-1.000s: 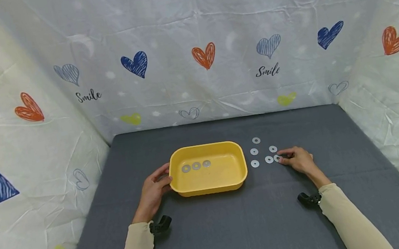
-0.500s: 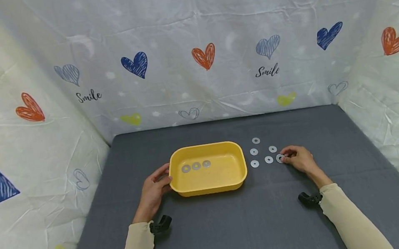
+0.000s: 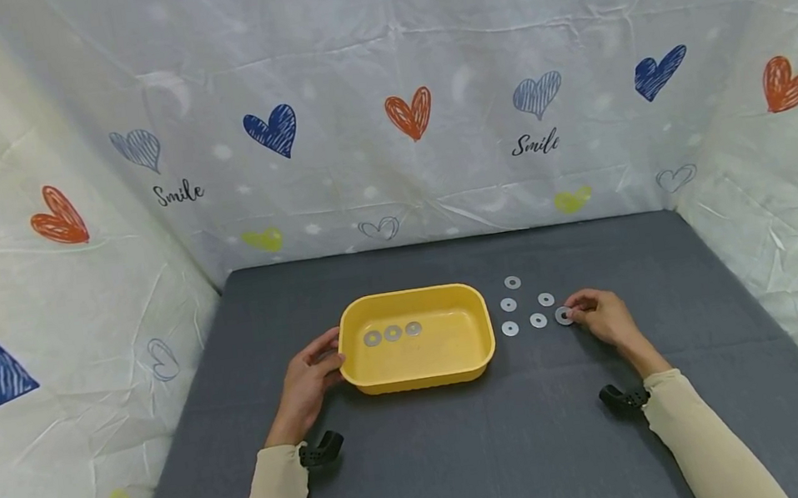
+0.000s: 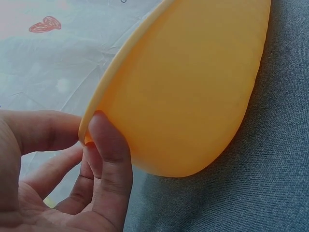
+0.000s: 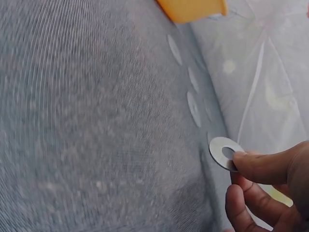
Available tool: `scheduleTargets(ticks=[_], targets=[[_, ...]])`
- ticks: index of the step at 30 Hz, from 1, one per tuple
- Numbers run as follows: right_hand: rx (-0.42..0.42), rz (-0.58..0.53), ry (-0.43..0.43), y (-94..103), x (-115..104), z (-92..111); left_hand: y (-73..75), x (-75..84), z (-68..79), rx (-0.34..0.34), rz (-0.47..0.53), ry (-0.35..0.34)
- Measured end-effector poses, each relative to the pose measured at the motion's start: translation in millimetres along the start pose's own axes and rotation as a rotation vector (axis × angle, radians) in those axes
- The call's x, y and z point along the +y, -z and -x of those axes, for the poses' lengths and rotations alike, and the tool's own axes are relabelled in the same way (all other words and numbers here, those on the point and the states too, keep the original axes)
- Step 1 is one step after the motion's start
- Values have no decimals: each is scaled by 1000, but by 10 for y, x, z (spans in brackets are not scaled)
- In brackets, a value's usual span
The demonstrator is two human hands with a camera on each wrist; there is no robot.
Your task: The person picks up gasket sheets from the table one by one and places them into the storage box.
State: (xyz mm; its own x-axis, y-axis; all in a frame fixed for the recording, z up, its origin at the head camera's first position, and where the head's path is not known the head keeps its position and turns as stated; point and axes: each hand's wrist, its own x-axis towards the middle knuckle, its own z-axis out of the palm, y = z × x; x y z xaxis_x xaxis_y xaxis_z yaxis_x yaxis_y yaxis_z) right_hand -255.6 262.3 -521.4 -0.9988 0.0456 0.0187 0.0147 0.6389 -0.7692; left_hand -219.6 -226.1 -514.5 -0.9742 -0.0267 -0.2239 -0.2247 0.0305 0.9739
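A flat metal washer (image 5: 219,153) is pinched between the thumb and fingers of my right hand (image 3: 602,316), just off the cloth in the right wrist view. Several more washers (image 3: 538,321) lie on the dark cloth between that hand and a yellow plastic tray (image 3: 424,381). Inside the tray, three washers (image 3: 392,333) sit in a row toward the left. My left hand (image 3: 307,378) grips the tray's left end; in the left wrist view its thumb and fingers pinch the rim (image 4: 99,94).
Dark grey cloth (image 3: 473,466) covers the table. A pale curtain (image 3: 343,54) printed with hearts stands behind the table and along both sides. Each wrist wears a black strap-on device (image 3: 322,449).
My right hand has drawn a little to the right with the pinched washer, away from the washers lying on the cloth. The left hand and the tray have stayed put.
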Motion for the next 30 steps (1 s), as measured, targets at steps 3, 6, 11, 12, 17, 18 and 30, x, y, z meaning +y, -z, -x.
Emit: scheduleTargets(ticks=[3,6,11,12,17,18,30], targets=[[8,4,-7,3,-41,28,10,-1,2,-5,7,-3],[15,19,-14,-5,-93,59,13,1,7,-12,25,-10],[13,-3,-4,-6,-216,119,8,5,17,-26,35,-22],[8,-18,0,-8,-241,129,8,6,19,-26,33,-22],[6,-81,16,-28,-355,159,4,9,20,-28,31,-15],[10,-96,14,-33,-379,166,4,10,22,-29,30,-13],[-45,-258,40,-35,-728,228,-4,21,40,-27,20,-24]])
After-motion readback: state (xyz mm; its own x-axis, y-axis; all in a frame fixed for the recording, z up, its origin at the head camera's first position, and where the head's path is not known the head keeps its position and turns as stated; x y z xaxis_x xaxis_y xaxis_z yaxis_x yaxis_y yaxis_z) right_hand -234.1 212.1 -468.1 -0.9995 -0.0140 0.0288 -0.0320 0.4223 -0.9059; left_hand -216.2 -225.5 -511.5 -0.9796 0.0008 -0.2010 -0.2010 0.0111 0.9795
